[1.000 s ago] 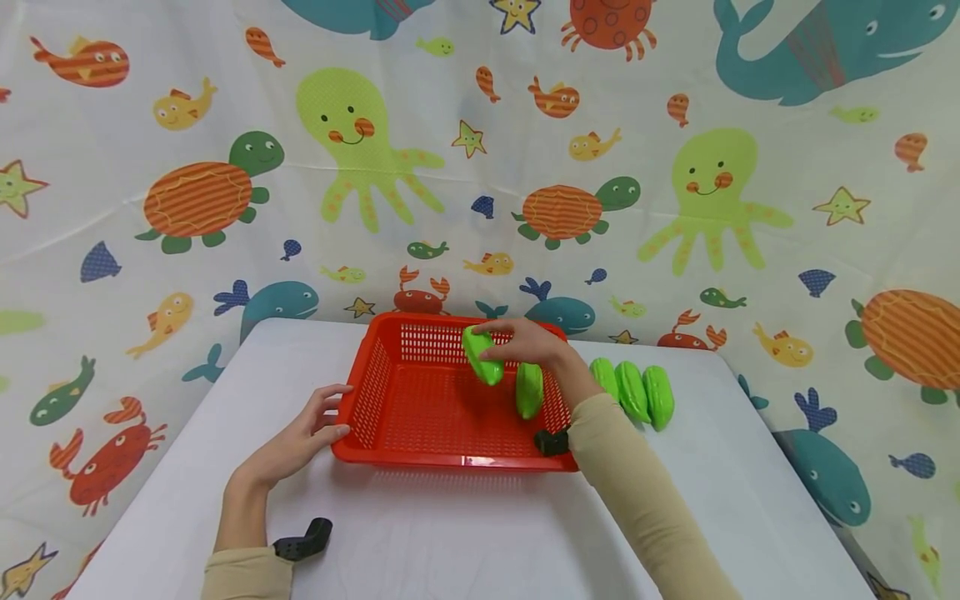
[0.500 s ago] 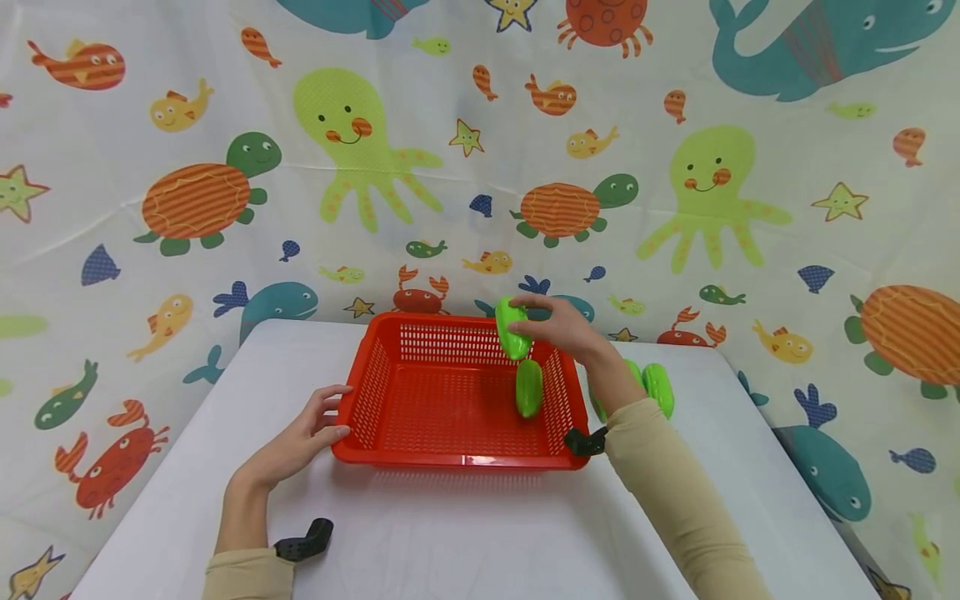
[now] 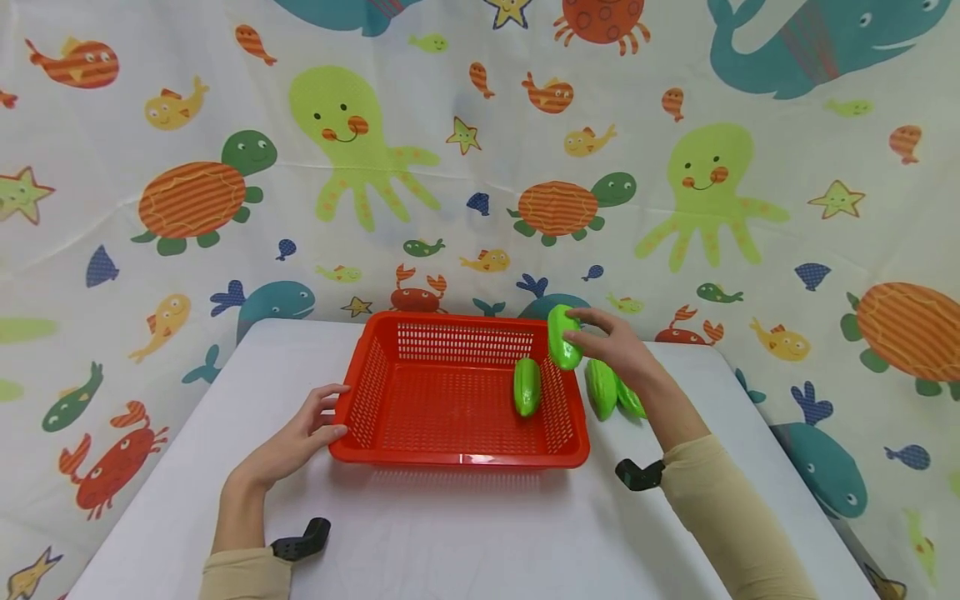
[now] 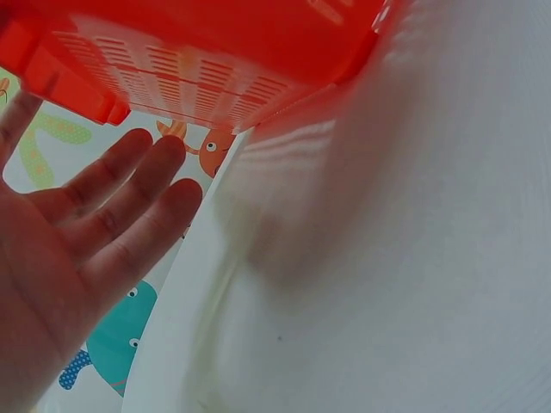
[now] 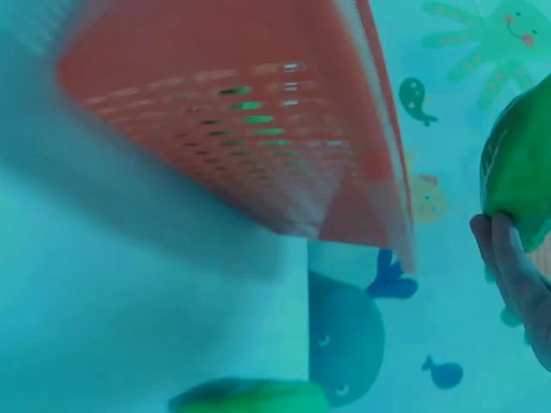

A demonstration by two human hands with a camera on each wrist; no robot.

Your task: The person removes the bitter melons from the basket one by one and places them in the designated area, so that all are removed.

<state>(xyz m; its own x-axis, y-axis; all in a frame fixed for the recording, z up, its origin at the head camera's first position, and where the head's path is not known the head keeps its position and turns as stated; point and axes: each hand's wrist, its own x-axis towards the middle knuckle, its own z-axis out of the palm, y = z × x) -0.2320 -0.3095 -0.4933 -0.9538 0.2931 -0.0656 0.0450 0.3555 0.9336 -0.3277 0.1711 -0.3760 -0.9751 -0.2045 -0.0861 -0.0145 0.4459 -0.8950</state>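
My right hand pinches a glossy green oblong, lightly ridged object between thumb and fingers. It is raised, overlapping the right rim of a red plastic basket in the head view. In the right wrist view, fingertips press against the green object. A similar green piece lies inside the basket near its right wall. My left hand rests its fingertips at the basket's left rim; the left wrist view shows several fingers straight, spread beside the basket wall.
Right of the basket, green pieces lie on the white table, partly hidden by the right forearm. Behind the table hangs a cloth printed with sea animals. Black camera mounts stick out from both wrists.
The right hand has carried the green object rightward, from above the basket's inside to its right rim. The left hand, the basket and the green piece in it have stayed put.
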